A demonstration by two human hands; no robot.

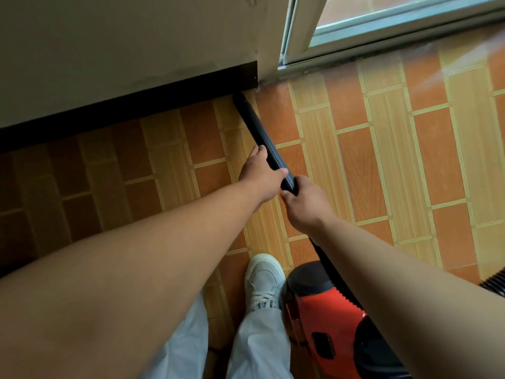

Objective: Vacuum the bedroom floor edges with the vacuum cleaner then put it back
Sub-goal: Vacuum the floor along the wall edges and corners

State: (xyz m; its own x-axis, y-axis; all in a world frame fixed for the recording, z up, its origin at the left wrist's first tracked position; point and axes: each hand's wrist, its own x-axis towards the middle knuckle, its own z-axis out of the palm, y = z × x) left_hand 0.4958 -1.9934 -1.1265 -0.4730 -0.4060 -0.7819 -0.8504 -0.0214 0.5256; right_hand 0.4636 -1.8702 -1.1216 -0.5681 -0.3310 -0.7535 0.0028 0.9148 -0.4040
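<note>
- Gripping the black tube [263, 136] of the vacuum cleaner with both hands, I have it slanting down and away from me towards the wall [109, 36].
- My left hand [261, 173] is wrapped round the tube, thumb lying across the top. My right hand [302, 205] is clenched round the tube's near end, just behind the left, the two almost touching.
- The tube is smooth, round and slightly glossy, and it narrows towards the far tip. That tip sits right at the foot of the dark skirting board [136, 106], close to the corner by the pale window frame [296, 31].
- The vacuum cleaner's body [325, 315] stands on the floor [382, 160] just beside my right foot. It has a glossy red plastic shell, a rounded black cap on the front and a dark rectangular panel on its side.
- A ribbed black hose [348, 296] runs down from under my right forearm to the body.
- The floor is laid in long rectangles, plain orange ones and pale yellow ones with fine grooved lines.
- My grey lace-up shoe [263, 280] shows white laces and a white sole under loose pale trousers [257, 348].
- The wall is matt cream, scuffed just above the skirting.
</note>
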